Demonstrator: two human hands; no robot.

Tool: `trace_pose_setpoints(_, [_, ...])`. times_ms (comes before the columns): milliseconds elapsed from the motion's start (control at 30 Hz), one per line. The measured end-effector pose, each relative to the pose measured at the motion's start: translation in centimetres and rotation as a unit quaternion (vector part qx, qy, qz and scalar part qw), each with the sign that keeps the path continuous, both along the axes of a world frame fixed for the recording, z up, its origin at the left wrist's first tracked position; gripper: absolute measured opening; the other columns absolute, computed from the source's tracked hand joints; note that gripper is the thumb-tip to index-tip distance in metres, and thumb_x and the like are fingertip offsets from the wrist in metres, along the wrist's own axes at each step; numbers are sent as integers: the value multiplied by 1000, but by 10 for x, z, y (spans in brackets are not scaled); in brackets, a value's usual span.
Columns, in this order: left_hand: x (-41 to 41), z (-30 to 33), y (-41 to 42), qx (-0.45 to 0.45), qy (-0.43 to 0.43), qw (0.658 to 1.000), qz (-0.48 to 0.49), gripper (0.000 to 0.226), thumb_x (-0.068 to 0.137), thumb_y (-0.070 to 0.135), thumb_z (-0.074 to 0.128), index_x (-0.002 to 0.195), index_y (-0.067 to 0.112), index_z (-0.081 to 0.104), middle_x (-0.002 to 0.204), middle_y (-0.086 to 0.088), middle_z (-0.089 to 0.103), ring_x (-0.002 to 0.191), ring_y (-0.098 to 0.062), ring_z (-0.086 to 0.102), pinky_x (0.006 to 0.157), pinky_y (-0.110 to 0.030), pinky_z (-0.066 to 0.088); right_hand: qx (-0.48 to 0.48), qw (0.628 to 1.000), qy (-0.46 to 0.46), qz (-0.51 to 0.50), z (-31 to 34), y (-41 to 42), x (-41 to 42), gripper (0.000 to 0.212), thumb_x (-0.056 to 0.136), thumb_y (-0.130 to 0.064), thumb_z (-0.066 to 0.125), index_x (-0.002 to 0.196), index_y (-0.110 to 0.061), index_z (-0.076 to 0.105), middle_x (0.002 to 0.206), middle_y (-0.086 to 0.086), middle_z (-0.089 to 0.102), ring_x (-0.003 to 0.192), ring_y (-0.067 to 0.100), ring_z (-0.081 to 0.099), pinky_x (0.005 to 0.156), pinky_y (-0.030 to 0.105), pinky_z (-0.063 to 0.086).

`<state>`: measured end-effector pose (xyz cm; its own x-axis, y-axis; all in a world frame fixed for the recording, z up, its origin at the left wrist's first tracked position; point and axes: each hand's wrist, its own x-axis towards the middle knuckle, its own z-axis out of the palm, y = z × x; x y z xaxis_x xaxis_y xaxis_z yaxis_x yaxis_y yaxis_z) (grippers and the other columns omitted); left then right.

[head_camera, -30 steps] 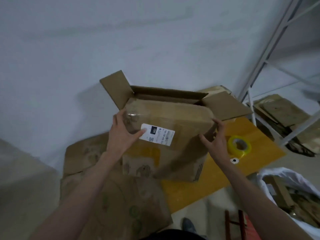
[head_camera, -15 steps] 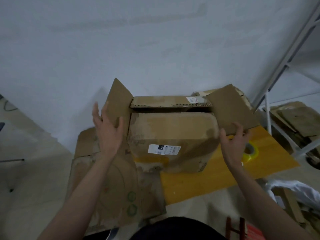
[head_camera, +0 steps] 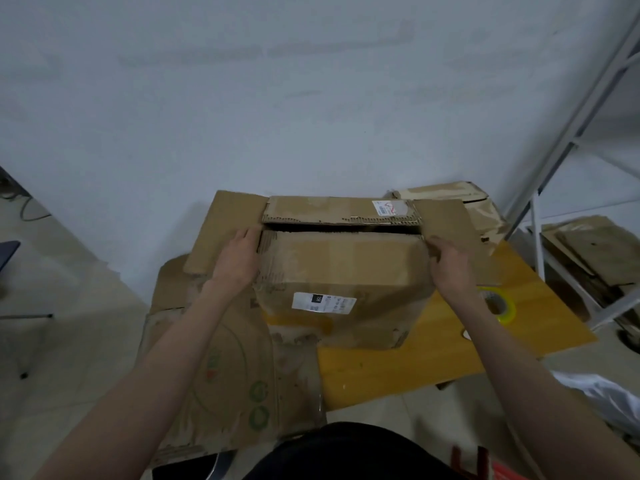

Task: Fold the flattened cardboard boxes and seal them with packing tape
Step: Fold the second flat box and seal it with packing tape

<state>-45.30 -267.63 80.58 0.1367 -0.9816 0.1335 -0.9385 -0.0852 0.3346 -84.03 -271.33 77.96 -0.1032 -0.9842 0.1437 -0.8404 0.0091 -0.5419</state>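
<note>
Against the pale wall [head_camera: 311,98], a low yellow-topped table [head_camera: 433,362] carries the cardboard box [head_camera: 343,271] that is being folded up, standing upright at the table's back-left with its labelled face toward the person. More flattened cardboard [head_camera: 221,368] lies at the left of the table, running under the box's near corner, and a metal rack [head_camera: 540,209] stands at the right. The box's two long top flaps are already down, a dark gap open between them, while both side flaps stick out. The left hand [head_camera: 239,261] lies on the left side flap [head_camera: 218,230] with fingers fairly straight, touching it by the hinge line. The right hand [head_camera: 450,268] has its fingers bent at the edge of the right side flap [head_camera: 457,233]; whether it truly pinches the flap I cannot tell. The yellow roll of packing tape [head_camera: 500,304] sits on the table just right of the box, partly behind the right forearm.

To do this step well, I judge both side flaps should be swung in together along their creases, pressed flat and square, and held down with one hand while the other reaches for the tape.
</note>
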Motion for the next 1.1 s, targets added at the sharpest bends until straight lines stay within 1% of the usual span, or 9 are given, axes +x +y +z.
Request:
trace_pose_setpoints(167, [4, -9, -25, 73, -18, 997, 35, 49, 91, 8, 42, 139, 16, 49, 136, -11, 42, 125, -34, 42, 107, -47, 40, 57, 996, 49, 43, 0, -17, -6, 47, 99, -8, 43, 144, -21, 50, 136, 17, 48, 124, 38, 47, 106, 49, 41])
trace_pose_setpoints(267, [6, -7, -38, 89, 26, 995, 37, 52, 88, 8, 42, 136, 22, 56, 134, -9, 45, 126, -30, 44, 111, -47, 37, 45, 996, 62, 37, 1, -31, -10, 38, 102, -18, 44, 134, -28, 60, 128, 14, 52, 124, 35, 45, 106, 47, 38])
trace_pose_setpoints(367, [11, 2, -42, 63, 211, 972, 86, 32, 94, 16, 43, 106, 26, 70, 110, 0, 61, 95, -19, 58, 88, -41, 50, 58, 993, -105, 14, 11, -41, -12, 37, 100, -7, 41, 108, -22, 73, 116, 3, 64, 118, 25, 53, 98, 36, 42])
trace_pose_setpoints(433, [16, 14, -40, 31, 331, 936, 113, 24, 93, 30, 46, 79, 24, 65, 88, 1, 64, 84, -19, 57, 74, -35, 43, 73, 967, -245, -21, 24, -42, -11, 33, 99, -14, 45, 85, -26, 72, 95, -7, 65, 103, 21, 56, 83, 34, 41])
trace_pose_setpoints(500, [24, 27, -37, 34, 403, 909, 106, 29, 94, 39, 52, 81, 22, 71, 95, 1, 71, 96, -19, 62, 82, -35, 45, 74, 944, -319, -31, 37, -42, -13, 29, 95, -26, 52, 74, -26, 73, 87, -6, 65, 94, 20, 57, 75, 34, 40])
trace_pose_setpoints(633, [35, 48, -21, 146, 405, 903, -1, 40, 91, 51, 64, 103, 15, 79, 114, 0, 73, 114, -18, 61, 104, -40, 44, 117, 907, -396, 80, 54, -37, -22, 24, 85, -35, 59, 88, -23, 80, 103, -8, 74, 107, 14, 62, 87, 35, 45])
trace_pose_setpoints(800, [37, 52, -17, 237, 253, 930, -125, 13, 96, 7, 62, 103, 9, 71, 115, -8, 69, 116, -24, 59, 105, -40, 43, 261, 875, -343, 219, 60, -16, -28, 27, 94, -34, 59, 114, -25, 75, 120, -4, 71, 110, 17, 67, 79, 27, 52])
trace_pose_setpoints(967, [28, 42, -36, 224, 145, 957, -117, 29, 89, 7, 71, 114, 18, 64, 123, -8, 57, 115, -26, 55, 102, -41, 46, 329, 876, -181, 302, 74, 14, -31, 31, 97, -41, 58, 127, -45, 62, 129, -17, 63, 121, -1, 54, 99, 25, 38])
trace_pose_setpoints(1100, [28, 44, -50, 164, 168, 962, -139, 38, 87, 5, 73, 119, 21, 61, 134, -7, 53, 118, -20, 52, 93, -34, 46, 356, 892, -10, 279, 62, 28, -22, 69, 79, -55, 74, 141, -44, 47, 150, -12, 38, 138, 16, 36, 111, 35, 33])
